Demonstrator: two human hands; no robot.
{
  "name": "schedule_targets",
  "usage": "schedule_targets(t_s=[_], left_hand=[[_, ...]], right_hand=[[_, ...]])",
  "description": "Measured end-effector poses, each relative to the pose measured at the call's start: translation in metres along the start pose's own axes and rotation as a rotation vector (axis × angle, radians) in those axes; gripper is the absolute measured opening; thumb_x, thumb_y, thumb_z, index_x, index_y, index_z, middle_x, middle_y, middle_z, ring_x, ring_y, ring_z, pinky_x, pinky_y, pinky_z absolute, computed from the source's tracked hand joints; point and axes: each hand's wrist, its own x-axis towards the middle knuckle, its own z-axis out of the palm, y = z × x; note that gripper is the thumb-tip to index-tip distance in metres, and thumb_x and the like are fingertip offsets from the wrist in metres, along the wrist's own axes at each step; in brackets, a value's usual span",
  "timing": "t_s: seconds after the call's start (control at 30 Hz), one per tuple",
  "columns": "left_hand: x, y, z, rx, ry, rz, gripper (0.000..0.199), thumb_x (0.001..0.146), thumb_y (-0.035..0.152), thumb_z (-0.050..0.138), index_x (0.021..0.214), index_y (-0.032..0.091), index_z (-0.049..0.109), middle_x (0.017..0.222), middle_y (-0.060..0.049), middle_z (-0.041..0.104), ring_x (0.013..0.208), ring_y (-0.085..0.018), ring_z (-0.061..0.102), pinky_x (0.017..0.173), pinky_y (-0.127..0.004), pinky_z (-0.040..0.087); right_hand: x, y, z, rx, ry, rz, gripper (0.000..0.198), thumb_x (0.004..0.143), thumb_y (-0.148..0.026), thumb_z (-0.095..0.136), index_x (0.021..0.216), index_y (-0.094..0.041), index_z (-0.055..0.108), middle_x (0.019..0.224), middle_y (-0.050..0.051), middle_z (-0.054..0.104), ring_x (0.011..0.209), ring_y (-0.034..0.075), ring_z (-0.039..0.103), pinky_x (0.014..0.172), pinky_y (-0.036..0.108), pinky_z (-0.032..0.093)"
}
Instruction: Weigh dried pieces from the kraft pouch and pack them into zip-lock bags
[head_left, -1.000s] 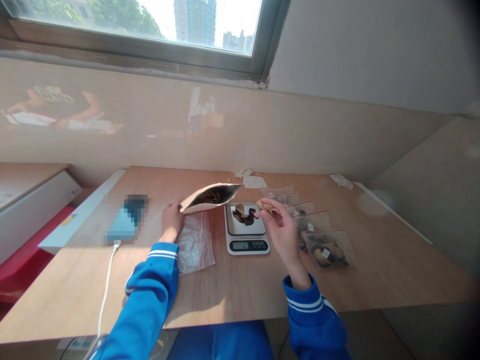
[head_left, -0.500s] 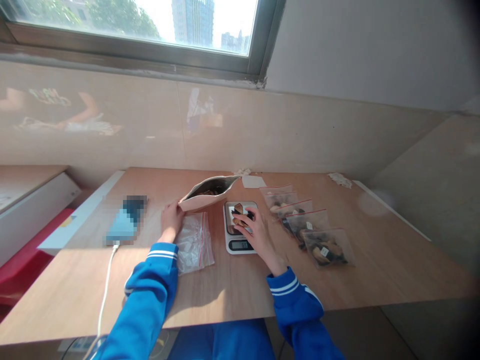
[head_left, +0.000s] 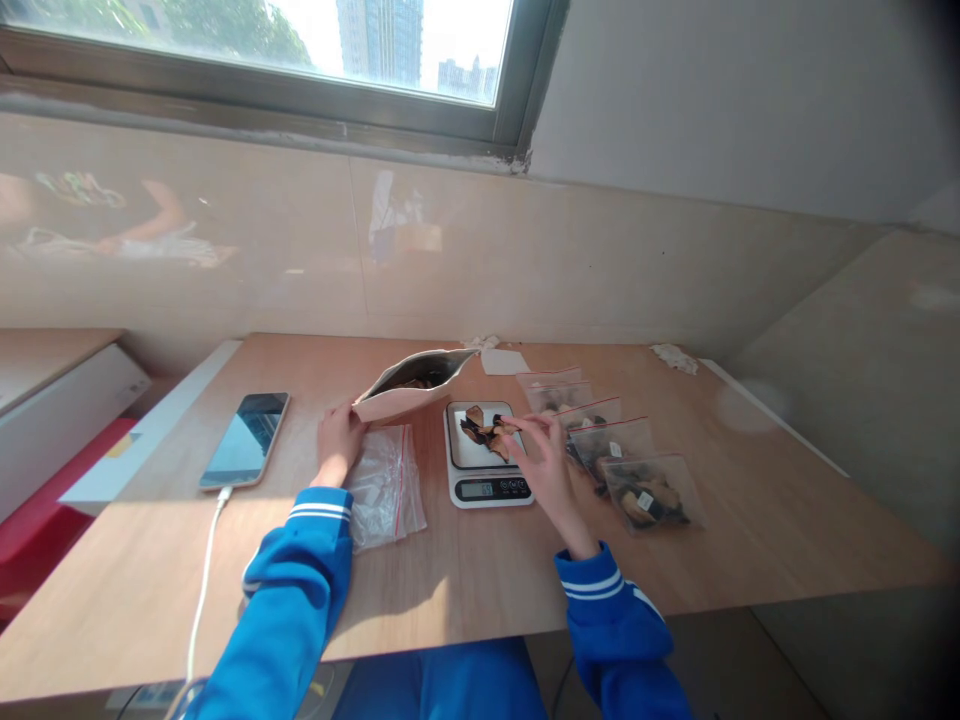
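Observation:
My left hand (head_left: 339,442) is closed on the near left corner of a pinkish pouch (head_left: 397,402). The pouch lies with its mouth open, and dark brown pieces show inside. My right hand (head_left: 546,460) hovers at the right edge of a white kitchen scale (head_left: 491,490), fingers apart. Its fingertips are close to dark-edged, tan dried slices (head_left: 480,428) lying on the weighing plate; whether they touch is unclear. The scale's display is lit, but the digits are too small to read. Beside my left wrist lie clear zip bags (head_left: 382,495) with red seal lines.
Several filled zip bags (head_left: 651,492) with small white labels lie in a row on the right. A phone (head_left: 246,440) with a white charging cable (head_left: 204,575) rests on the left. White paper (head_left: 504,362) and crumpled tissue (head_left: 675,358) lie at the table's back.
My right hand has drawn back to the right from above the slices, uncovering them and more of the scale. My left hand still grips the pouch.

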Motion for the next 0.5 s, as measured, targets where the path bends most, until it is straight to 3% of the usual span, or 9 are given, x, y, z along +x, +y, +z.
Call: schedule_targets(t_s=[0.17,0.33,0.5], left_hand=[[0.0,0.0,0.001,0.02,-0.004,-0.024,0.031,0.085,0.032,0.055,0.106,0.011,0.066,0.101,-0.015,0.068,0.103,-0.029,0.059,0.091,-0.038,0.045],[-0.001,0.0,0.001,0.022,0.007,-0.027,0.036,0.085,0.032,0.054,0.116,0.016,0.064,0.108,-0.012,0.068,0.106,-0.028,0.059,0.092,-0.035,0.045],[-0.001,0.0,0.002,0.028,0.019,-0.017,0.039,0.085,0.03,0.053,0.121,0.019,0.063,0.11,-0.01,0.068,0.107,-0.029,0.06,0.093,-0.035,0.046]], right_hand=[[-0.023,0.007,0.002,-0.14,-0.051,0.031,0.027,0.091,-0.042,0.056,0.112,-0.032,0.07,0.118,0.008,0.048,0.109,0.024,0.051,0.1,0.045,0.038],[-0.02,-0.008,0.017,-0.271,-0.213,0.029,0.045,0.089,-0.038,0.059,0.134,-0.039,0.052,0.134,0.01,0.041,0.124,0.032,0.042,0.1,0.053,0.038],[-0.011,-0.022,-0.005,-0.161,-0.131,-0.027,0.04,0.092,-0.032,0.053,0.131,-0.029,0.054,0.13,0.012,0.043,0.121,0.028,0.047,0.104,0.052,0.037]])
